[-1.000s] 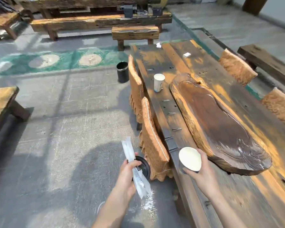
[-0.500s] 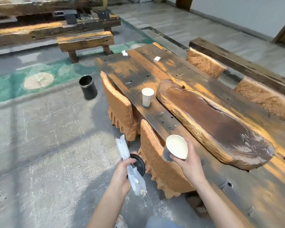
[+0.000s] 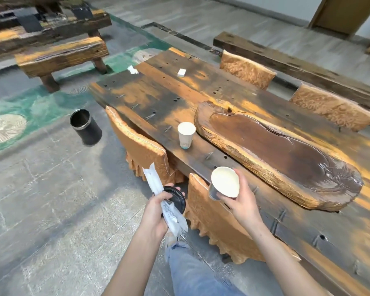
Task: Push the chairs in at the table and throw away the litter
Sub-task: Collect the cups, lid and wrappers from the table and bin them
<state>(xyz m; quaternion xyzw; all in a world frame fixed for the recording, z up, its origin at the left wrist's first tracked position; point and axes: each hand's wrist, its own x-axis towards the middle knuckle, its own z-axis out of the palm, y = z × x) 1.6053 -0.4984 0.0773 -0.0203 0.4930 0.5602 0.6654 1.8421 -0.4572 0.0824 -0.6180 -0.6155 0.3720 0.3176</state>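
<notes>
My left hand (image 3: pixel 156 212) grips a white plastic wrapper (image 3: pixel 165 201) together with a black cup lid (image 3: pixel 176 198). My right hand (image 3: pixel 241 205) holds an empty paper cup (image 3: pixel 223 182) tilted over the near chair (image 3: pixel 218 221). A second paper cup (image 3: pixel 186 134) stands upright on the long wooden table (image 3: pixel 158 97). Two small white scraps, one crumpled (image 3: pixel 132 69) and one flat (image 3: pixel 181 72), lie at the table's far end. Another orange-covered chair (image 3: pixel 140 146) is tucked against the table's left side. A black bin (image 3: pixel 84 127) stands on the floor to the left.
A carved wooden tray (image 3: pixel 276 154) fills the table's middle. Two more chairs (image 3: pixel 247 69) (image 3: pixel 329 107) sit along the far side, with a long beam bench (image 3: pixel 297 65) behind them. A wooden bench (image 3: pixel 60 56) stands beyond the table's end. My jeans-clad leg (image 3: pixel 192 272) shows below.
The view has swung left and moved along the table, so the bin and standing cup appear closer. Both hands keep their hold; the right hand's cup has lifted off the table edge.
</notes>
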